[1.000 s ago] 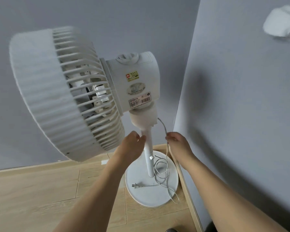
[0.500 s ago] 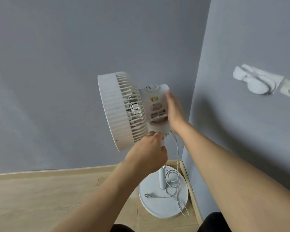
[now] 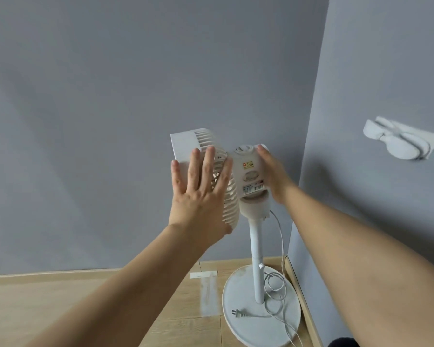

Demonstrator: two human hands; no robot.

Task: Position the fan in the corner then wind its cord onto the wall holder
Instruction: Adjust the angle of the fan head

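Observation:
A white pedestal fan (image 3: pixel 248 169) stands in the room's corner on its round base (image 3: pixel 238 321). My left hand (image 3: pixel 201 194) lies flat, fingers spread, against the fan's grille (image 3: pixel 229 204). My right hand (image 3: pixel 273 174) wraps the right side of the motor housing. The white cord (image 3: pixel 281 249) hangs from below the housing and lies in loose loops on the base, its plug (image 3: pixel 239 313) resting on the base's front. A white cord holder (image 3: pixel 398 144) is fixed on the right wall, with no cord on it.
Grey walls meet just behind the fan. A wooden skirting board (image 3: pixel 301 289) runs along both walls, right beside the base. A piece of tape (image 3: pixel 203 274) and a pale streak mark the wooden floor (image 3: pixel 60 314) left of the base.
My left hand let go of the pole's top and rose to lie flat on the grille. My right hand slid further round the motor housing. The fan head has turned away from me.

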